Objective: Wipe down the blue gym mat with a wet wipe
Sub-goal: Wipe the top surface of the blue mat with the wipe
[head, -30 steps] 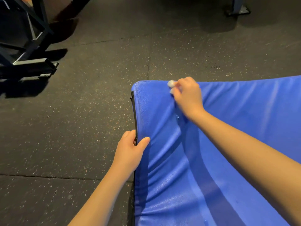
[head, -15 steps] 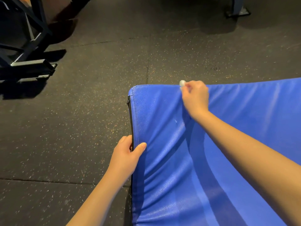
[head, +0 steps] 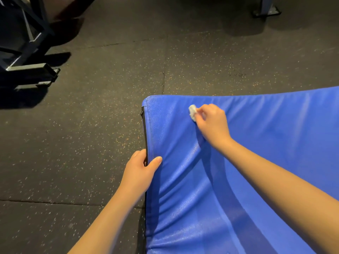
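The mat (head: 256,162) is being wiped near its far left corner with a balled wipe (head: 192,110) pinched in the curled fingers of the right hand (head: 212,123), while its left edge is being clamped by the left hand (head: 139,171), thumb on top. It is lying creased on the dark floor (head: 91,125). No clear wet trail is being shown, so most of the surface is judged left to do.
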The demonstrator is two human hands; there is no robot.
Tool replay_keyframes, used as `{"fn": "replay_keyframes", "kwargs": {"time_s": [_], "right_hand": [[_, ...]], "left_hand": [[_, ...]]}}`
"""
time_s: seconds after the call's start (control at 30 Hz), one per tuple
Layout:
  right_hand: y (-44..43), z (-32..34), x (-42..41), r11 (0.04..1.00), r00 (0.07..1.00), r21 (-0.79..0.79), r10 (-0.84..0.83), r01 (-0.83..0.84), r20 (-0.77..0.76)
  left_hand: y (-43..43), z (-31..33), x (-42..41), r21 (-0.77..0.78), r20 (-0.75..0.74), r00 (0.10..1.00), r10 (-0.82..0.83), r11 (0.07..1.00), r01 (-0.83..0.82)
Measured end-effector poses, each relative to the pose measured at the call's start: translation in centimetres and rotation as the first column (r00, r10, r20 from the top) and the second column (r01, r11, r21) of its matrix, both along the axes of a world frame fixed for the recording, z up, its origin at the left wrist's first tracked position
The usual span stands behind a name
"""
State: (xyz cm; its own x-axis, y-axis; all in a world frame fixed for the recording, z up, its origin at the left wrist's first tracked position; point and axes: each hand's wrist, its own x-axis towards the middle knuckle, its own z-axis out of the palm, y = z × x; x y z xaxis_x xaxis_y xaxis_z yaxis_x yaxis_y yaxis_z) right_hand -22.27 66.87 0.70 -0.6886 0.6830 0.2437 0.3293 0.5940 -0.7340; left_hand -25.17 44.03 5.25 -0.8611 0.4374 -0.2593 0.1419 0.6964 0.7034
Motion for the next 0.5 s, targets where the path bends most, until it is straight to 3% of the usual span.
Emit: {"fn": "replay_keyframes", "kwargs": {"time_s": [0.1,0.2,0.27,0.33,0.4,0.43,0.5], "right_hand": [[0.6,1.1,-1.5,0.972,0.985,-0.161,-0.174,0.169,-0.017],[-4.3,2.5,-1.8,0.995,0.983,-0.028,0.089,-0.095,-0.161],[-4.8,2.4,-1.3,0.966,0.958,0.079,0.253,-0.244,-0.134],[-2.0,2.2,-1.9,0.988,0.987,0.068,0.142,-0.137,-0.074],[0.2,1.9,-2.5,0.995,0.997,-0.071,-0.071,0.069,-0.017],[-0.1,1.7,-2.4,0.99,0.995,-0.106,-0.1,0.097,-0.022],[-2.7,1.5,-1.9,1.0,0.994,-0.021,0.018,-0.02,-0.108]], "left_hand": [[0.2,0.1,-0.1,-0.003,-0.01,1.0,-0.015,1.0,0.014],[-0.5,-0.1,0.0,0.004,0.006,1.0,0.014,1.0,-0.014],[-0.5,-0.3,0.0,-0.004,0.003,1.0,0.026,1.0,-0.026],[-0.1,-0.2,-0.1,-0.009,0.003,1.0,0.018,1.0,-0.018],[0.2,-0.1,-0.2,-0.005,-0.007,1.0,0.003,1.0,-0.003],[0.2,-0.1,-0.1,-0.008,-0.01,1.0,0.006,1.0,-0.006],[-0.2,-0.4,0.1,-0.009,-0.01,1.0,0.018,1.0,-0.018]]}}
